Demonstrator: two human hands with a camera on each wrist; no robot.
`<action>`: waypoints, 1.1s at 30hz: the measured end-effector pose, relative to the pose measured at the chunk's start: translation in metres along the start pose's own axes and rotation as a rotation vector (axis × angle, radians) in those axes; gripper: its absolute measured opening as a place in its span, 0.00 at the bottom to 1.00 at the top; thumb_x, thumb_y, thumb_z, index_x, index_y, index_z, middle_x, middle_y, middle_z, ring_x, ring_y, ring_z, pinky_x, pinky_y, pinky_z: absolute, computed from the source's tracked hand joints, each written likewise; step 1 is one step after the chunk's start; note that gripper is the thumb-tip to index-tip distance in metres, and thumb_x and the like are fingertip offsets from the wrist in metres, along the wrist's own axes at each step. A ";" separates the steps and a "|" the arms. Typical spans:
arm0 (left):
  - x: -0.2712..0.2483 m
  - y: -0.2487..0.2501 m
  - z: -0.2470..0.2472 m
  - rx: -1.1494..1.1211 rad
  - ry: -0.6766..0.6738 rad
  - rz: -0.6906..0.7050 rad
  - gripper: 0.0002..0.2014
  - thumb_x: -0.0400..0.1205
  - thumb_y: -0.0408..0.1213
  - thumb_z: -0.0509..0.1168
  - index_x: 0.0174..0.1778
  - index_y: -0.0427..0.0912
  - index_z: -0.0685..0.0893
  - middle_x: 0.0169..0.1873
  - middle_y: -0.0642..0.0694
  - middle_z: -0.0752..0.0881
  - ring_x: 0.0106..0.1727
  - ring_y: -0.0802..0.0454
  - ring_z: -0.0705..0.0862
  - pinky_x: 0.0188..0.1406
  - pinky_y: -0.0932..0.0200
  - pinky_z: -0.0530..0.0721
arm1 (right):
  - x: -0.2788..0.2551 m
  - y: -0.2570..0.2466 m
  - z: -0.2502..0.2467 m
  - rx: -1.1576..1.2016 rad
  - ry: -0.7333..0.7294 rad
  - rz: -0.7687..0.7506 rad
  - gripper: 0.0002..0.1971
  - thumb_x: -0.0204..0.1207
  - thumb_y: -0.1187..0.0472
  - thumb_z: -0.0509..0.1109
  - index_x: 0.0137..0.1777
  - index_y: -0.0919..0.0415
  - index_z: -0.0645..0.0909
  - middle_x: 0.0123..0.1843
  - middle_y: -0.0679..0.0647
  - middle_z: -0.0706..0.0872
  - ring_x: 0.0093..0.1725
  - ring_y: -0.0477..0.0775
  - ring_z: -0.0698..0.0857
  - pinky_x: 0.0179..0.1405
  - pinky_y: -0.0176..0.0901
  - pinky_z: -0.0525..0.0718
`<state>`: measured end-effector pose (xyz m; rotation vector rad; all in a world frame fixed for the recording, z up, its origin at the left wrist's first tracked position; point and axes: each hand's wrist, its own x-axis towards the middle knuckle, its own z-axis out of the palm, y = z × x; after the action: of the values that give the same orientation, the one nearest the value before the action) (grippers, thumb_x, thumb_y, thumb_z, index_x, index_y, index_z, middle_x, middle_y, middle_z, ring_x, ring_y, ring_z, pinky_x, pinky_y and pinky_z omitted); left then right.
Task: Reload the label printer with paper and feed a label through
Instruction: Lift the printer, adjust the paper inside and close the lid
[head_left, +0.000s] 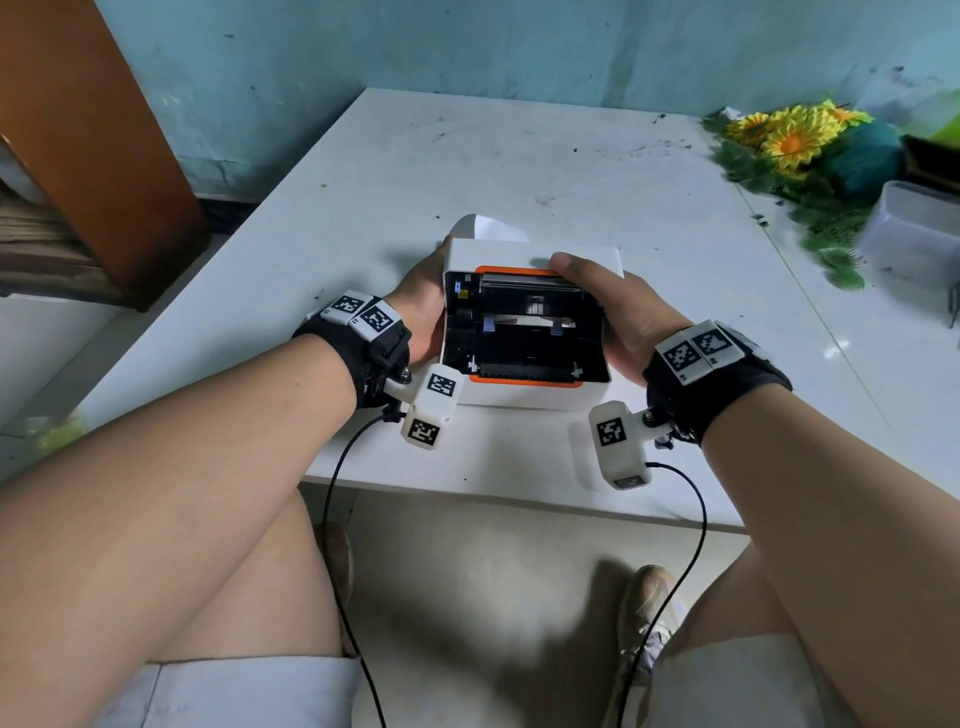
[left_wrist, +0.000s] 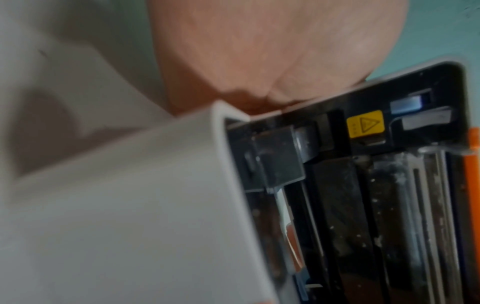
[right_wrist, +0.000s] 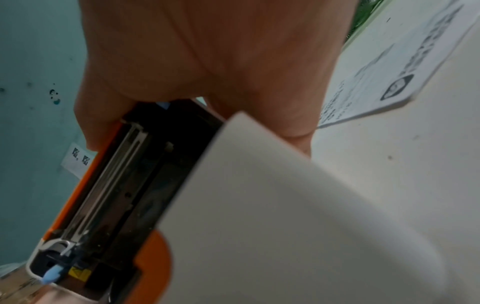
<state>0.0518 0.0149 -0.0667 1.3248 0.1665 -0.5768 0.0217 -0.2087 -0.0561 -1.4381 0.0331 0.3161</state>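
A white label printer (head_left: 524, 400) with orange trim stands near the front of the white table (head_left: 519, 156). Its lid is open and the black inside (head_left: 519, 338) shows. My left hand (head_left: 423, 306) grips its left side, with the fingers hidden behind it. My right hand (head_left: 613, 306) grips the right side, thumb lying on the orange top edge. A white sheet of paper (head_left: 485, 226) curls up just behind the printer. The left wrist view shows my palm (left_wrist: 272, 51) against the lid edge, near a yellow warning sticker (left_wrist: 365, 123). In the right wrist view, my hand (right_wrist: 207, 51) wraps the lid (right_wrist: 285, 205).
Artificial sunflowers (head_left: 795, 135) and a clear plastic box (head_left: 914, 228) lie at the table's far right. A brown wooden panel (head_left: 78, 130) stands at the left. The table's front edge (head_left: 519, 493) is close below the printer. Two black cables hang from my wrists.
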 end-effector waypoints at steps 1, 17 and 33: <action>-0.001 0.001 0.001 0.000 0.012 0.004 0.43 0.80 0.76 0.61 0.79 0.44 0.84 0.74 0.35 0.87 0.74 0.28 0.85 0.73 0.24 0.81 | 0.000 0.000 -0.001 0.002 -0.002 0.000 0.26 0.75 0.46 0.81 0.69 0.59 0.92 0.70 0.64 0.92 0.73 0.69 0.88 0.77 0.63 0.85; 0.002 -0.007 -0.002 0.008 0.105 0.101 0.26 0.87 0.61 0.61 0.52 0.39 0.90 0.43 0.38 0.93 0.38 0.41 0.94 0.34 0.50 0.93 | 0.004 0.003 -0.004 -0.007 -0.013 0.025 0.44 0.59 0.36 0.89 0.72 0.61 0.89 0.72 0.69 0.89 0.64 0.70 0.92 0.74 0.62 0.87; -0.015 -0.001 0.005 0.051 0.027 0.054 0.25 0.89 0.62 0.55 0.45 0.45 0.85 0.38 0.44 0.87 0.32 0.46 0.91 0.32 0.58 0.91 | -0.007 0.002 0.001 0.173 -0.033 0.000 0.24 0.83 0.42 0.70 0.69 0.58 0.89 0.75 0.65 0.88 0.75 0.69 0.87 0.79 0.67 0.81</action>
<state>0.0371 0.0143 -0.0595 1.3827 0.1387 -0.5208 0.0144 -0.2093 -0.0567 -1.2612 0.0330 0.3294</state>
